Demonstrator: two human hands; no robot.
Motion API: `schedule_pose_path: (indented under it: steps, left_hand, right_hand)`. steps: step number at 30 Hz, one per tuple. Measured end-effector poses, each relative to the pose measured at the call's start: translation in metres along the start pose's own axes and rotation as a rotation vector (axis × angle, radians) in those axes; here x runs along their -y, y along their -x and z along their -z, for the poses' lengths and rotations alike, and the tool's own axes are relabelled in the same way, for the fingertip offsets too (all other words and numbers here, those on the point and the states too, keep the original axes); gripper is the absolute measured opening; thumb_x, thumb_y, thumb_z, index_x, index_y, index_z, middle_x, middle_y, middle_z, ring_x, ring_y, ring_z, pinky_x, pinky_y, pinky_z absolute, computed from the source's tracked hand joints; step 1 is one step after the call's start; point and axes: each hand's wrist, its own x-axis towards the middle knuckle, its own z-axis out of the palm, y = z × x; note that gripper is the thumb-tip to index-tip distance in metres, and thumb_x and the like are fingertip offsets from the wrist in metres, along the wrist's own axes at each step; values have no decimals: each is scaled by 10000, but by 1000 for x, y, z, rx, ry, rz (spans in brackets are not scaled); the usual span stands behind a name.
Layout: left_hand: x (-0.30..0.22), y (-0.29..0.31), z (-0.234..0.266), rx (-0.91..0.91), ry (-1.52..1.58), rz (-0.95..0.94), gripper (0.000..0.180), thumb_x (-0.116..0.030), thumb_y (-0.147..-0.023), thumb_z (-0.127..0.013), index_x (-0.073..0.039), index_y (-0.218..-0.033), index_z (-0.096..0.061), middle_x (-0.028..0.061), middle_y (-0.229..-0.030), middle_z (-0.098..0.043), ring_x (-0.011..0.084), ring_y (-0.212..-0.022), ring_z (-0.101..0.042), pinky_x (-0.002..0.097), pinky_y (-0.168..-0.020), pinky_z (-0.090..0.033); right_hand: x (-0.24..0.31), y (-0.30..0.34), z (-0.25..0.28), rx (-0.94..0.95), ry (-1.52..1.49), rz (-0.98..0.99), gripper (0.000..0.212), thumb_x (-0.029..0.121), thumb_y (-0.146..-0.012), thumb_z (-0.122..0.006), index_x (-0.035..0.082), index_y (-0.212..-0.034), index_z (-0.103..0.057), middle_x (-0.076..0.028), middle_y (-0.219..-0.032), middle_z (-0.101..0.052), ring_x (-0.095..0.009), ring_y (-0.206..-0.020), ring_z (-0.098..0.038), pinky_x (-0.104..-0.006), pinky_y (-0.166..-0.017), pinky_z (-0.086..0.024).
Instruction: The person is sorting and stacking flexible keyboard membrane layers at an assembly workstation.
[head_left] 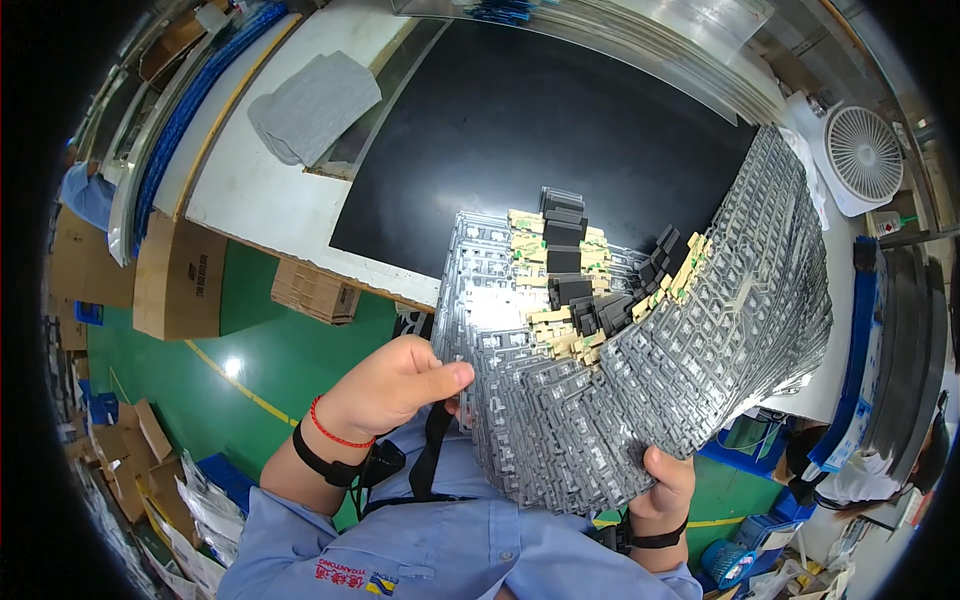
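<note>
A large fan of thin grey, see-through sheets (560,430) with rows of small cut-out shapes curves across the front of the table. Black tabs (563,232) and yellowish strips (525,245) line its inner edge. My left hand (405,385) is closed on the fan's left end, thumb on top and fingers mostly hidden beneath. At the near lower edge my right hand (668,485) grips the sheets, its thumb above and the other fingers out of sight underneath. The fan's right part spreads up along the table's right side. What the sheets are exactly, I cannot tell.
A black mat (540,120) covers much of the white table (265,215). Grey cloth-like sheets (315,108) lie at the far left, and a white fan (862,155) stands at the far right. Cardboard boxes (180,280) stand left on the green floor (240,370).
</note>
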Motion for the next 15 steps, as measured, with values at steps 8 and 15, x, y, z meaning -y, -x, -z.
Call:
schedule_pose_path:
  steps: [8, 15]
  left_hand:
    - [1, -2, -1, -53, 50, 44, 258, -185, -893, -576, 52, -834, -658, 68, -769, -654, 96, -684, -583, 235, -634, -463]
    - [-5, -1, 0, -35, -212, 34, 331, -228, -896, -576, 54, -744, -661, 55, -704, -650, 84, -650, -571, 225, -609, -452]
  right_hand:
    - [10, 7, 4, -33, 32, -14, 708, 62, -694, -655, -58, -1311, -330, -225, -1263, -465, -373, -1135, -486, -486, -976, -383]
    - [14, 9, 10, -16, 77, 13, 706, 57, -688, -654, -56, -1307, -334, -220, -1248, -476, -367, -1120, -498, -471, -973, -385]
